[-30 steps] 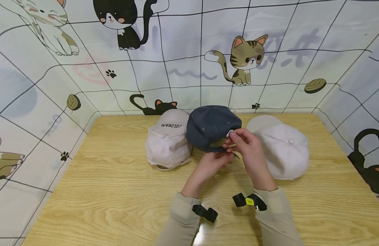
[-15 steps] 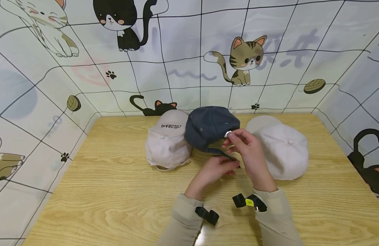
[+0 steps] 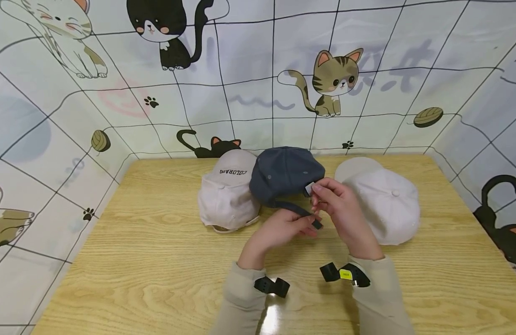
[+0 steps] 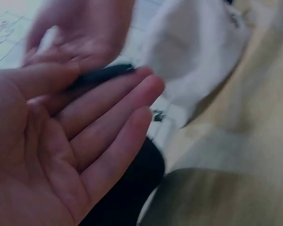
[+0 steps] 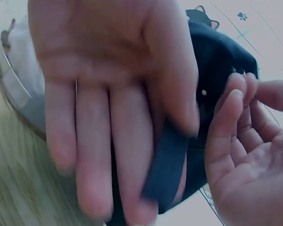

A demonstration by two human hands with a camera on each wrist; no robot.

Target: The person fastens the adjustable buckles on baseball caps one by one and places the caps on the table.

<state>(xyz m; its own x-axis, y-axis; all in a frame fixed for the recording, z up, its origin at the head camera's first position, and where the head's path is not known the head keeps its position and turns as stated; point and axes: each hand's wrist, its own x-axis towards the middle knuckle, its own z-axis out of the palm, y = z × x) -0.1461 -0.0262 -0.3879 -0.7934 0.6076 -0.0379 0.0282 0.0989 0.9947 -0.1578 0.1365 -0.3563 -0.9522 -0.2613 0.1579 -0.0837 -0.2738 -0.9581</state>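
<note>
A navy baseball cap rests at the back middle of the table, its rear strap hanging loose towards me. My left hand pinches the strap near its free end between thumb and index finger. In the left wrist view the strap shows dark under the thumb, the other fingers extended. My right hand pinches a small pale tab or buckle at the opposite side of the cap's back opening. The strap end is apart from that piece. In the right wrist view my right fingertips meet at the cap's edge.
A pale cap lettered COLORADO lies left of the navy one, touching or nearly so. Another off-white cap sits to the right, behind my right hand. Cat-print sheeting encloses the wooden table at back and sides.
The strap has swung out towards me and hangs lower, with my left hand shifting slightly left along it. The navy cap has tilted and slid a little left and nearer. My right hand keeps its pinch.
</note>
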